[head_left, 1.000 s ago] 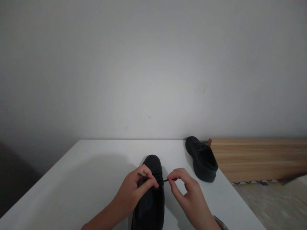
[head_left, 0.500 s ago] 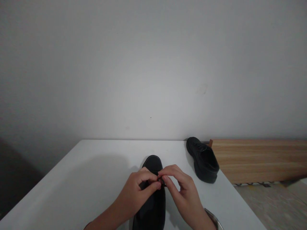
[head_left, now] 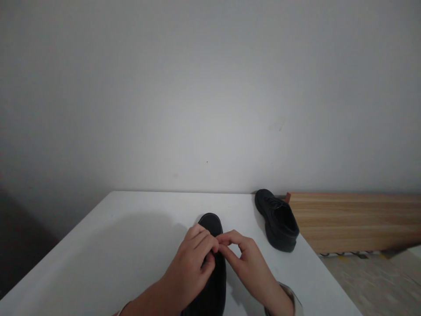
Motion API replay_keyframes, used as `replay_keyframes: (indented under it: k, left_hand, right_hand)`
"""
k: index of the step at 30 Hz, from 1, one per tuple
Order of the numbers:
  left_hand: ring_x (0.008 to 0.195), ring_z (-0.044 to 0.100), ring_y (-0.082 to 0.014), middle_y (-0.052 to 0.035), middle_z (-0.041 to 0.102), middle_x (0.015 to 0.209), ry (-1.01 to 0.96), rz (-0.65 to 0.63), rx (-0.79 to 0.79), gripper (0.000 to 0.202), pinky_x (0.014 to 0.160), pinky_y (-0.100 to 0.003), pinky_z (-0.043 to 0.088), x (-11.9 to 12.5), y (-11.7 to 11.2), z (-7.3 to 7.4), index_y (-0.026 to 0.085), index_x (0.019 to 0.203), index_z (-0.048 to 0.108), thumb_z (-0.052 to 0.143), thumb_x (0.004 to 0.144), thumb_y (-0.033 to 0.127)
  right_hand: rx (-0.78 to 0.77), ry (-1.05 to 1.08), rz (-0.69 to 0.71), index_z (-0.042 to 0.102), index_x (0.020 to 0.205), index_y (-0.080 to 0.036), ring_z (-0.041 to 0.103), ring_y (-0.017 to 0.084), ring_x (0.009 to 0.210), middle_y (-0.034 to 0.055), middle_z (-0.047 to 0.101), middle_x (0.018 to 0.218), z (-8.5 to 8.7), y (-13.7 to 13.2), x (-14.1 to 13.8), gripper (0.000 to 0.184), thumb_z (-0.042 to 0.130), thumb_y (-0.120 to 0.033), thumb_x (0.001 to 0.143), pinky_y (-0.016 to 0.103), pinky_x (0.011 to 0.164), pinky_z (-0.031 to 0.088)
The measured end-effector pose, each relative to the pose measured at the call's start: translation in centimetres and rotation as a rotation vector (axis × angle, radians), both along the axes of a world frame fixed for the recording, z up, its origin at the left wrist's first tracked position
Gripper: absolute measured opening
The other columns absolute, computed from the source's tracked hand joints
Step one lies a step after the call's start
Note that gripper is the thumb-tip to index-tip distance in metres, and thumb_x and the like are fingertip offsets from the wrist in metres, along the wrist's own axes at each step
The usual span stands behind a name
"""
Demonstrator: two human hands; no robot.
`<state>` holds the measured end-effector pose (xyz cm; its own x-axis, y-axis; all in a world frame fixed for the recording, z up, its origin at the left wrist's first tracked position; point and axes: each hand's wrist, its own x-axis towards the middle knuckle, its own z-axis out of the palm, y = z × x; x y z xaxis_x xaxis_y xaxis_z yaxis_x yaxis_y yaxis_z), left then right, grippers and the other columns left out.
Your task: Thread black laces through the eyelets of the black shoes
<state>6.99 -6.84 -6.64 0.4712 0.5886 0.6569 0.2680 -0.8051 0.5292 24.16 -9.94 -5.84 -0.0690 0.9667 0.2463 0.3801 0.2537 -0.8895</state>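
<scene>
Over the near black shoe, both hands have closed together, fingertips pinching its lace.

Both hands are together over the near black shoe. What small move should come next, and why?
Probably draw the hands apart to tighten the lace. The left hand and right hand meet fingertip to fingertip above the near shoe, pinching at its lacing; the lace itself is hidden, so this is a guess.

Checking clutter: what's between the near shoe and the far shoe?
Head view: only bare white table between the near shoe and the far shoe.
</scene>
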Motion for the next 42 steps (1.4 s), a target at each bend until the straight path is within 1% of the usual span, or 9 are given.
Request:
replay_keyframes:
  k: [3, 7, 14, 19, 23, 28, 33, 37, 42]
  left_hand:
    - [0.082, 0.052, -0.0207, -0.0017, 0.058, 0.079, 0.025, 0.024, 0.093, 0.028, 0.074, -0.032, 0.046, 0.1, -0.1, -0.3, 0.02, 0.084, 0.053, 0.043, 0.084, -0.006]
    - [0.082, 0.054, -0.0211, -0.0025, 0.062, 0.082, 0.05, 0.038, 0.18, 0.025, 0.075, -0.033, 0.046, -0.3, 0.1, -0.6, 0.02, 0.093, 0.058, 0.046, 0.092, -0.001]
    - [0.078, 0.052, -0.0206, -0.0026, 0.059, 0.077, 0.027, 0.053, 0.249, 0.025, 0.071, -0.032, 0.046, -0.7, 0.1, -0.7, 0.019, 0.092, 0.061, 0.046, 0.094, 0.0]
    - [0.077, 0.051, -0.0198, -0.0025, 0.056, 0.076, 0.009, 0.06, 0.272, 0.026, 0.07, -0.03, 0.046, -0.6, 0.1, -0.9, 0.019, 0.09, 0.06, 0.044, 0.095, 0.0]
    - [0.078, 0.051, -0.0193, -0.0025, 0.055, 0.077, 0.028, 0.046, 0.278, 0.025, 0.07, -0.03, 0.046, -0.4, 0.1, -0.9, 0.018, 0.089, 0.059, 0.043, 0.097, 0.001]
    - [0.077, 0.051, -0.0196, -0.003, 0.054, 0.076, 0.054, 0.037, 0.29, 0.025, 0.069, -0.03, 0.045, -0.5, 0.0, -0.8, 0.017, 0.09, 0.059, 0.041, 0.1, 0.005]
    - [0.077, 0.05, -0.0194, -0.0032, 0.056, 0.075, 0.045, 0.029, 0.302, 0.025, 0.069, -0.029, 0.044, -0.7, 0.1, -1.0, 0.016, 0.089, 0.06, 0.041, 0.101, 0.006]
    - [0.078, 0.05, -0.0193, -0.0026, 0.055, 0.075, 0.019, 0.037, 0.271, 0.024, 0.071, -0.029, 0.043, -0.7, 0.1, -1.0, 0.017, 0.089, 0.059, 0.045, 0.095, -0.001]
    - [0.077, 0.051, -0.018, -0.0009, 0.057, 0.074, 0.01, 0.038, 0.179, 0.025, 0.071, -0.027, 0.043, -1.3, -0.3, -0.9, 0.019, 0.088, 0.056, 0.046, 0.089, -0.004]
  right_hand:
    - [-0.019, 0.004, -0.004, 0.077, 0.089, -0.02, 0.07, 0.023, 0.085, 0.0045, 0.077, 0.087, 0.0, 0.3, 0.2, 0.011, 0.066, -0.018, 0.09, 0.036, 0.083, 0.052]
    - [-0.04, 0.011, 0.012, 0.076, 0.083, -0.02, 0.069, 0.022, 0.08, 0.0032, 0.077, 0.081, 0.2, 0.6, 0.4, 0.01, 0.067, -0.018, 0.087, 0.033, 0.078, 0.052]
    - [-0.072, 0.033, 0.082, 0.073, 0.08, -0.019, 0.064, 0.019, 0.078, 0.0024, 0.074, 0.081, 0.6, 0.8, 0.6, 0.01, 0.064, -0.016, 0.083, 0.031, 0.076, 0.05]
    - [-0.099, 0.066, 0.132, 0.074, 0.082, -0.018, 0.064, 0.019, 0.08, 0.0033, 0.074, 0.083, 0.6, 1.0, 0.8, 0.011, 0.066, -0.023, 0.087, 0.032, 0.077, 0.05]
    - [-0.105, 0.081, 0.154, 0.073, 0.083, -0.018, 0.064, 0.019, 0.079, 0.003, 0.073, 0.082, 0.7, 1.2, 0.9, 0.014, 0.063, -0.025, 0.09, 0.031, 0.077, 0.05]
    - [-0.116, 0.067, 0.166, 0.073, 0.083, -0.017, 0.065, 0.018, 0.077, 0.0029, 0.074, 0.081, 0.7, 1.6, 1.0, 0.01, 0.064, -0.019, 0.085, 0.031, 0.075, 0.05]
    - [-0.127, 0.022, 0.183, 0.075, 0.084, -0.017, 0.065, 0.019, 0.076, 0.003, 0.075, 0.08, 0.7, 1.9, 1.0, 0.011, 0.064, -0.018, 0.084, 0.031, 0.074, 0.05]
    - [-0.081, -0.039, 0.164, 0.071, 0.082, -0.017, 0.062, 0.019, 0.079, 0.003, 0.071, 0.082, 0.8, 1.6, 0.7, 0.012, 0.06, -0.012, 0.082, 0.032, 0.077, 0.048]
    - [0.034, -0.12, 0.086, 0.064, 0.077, -0.018, 0.056, 0.021, 0.083, 0.0024, 0.063, 0.081, 0.5, 1.4, 0.3, 0.018, 0.056, -0.001, 0.074, 0.035, 0.078, 0.043]
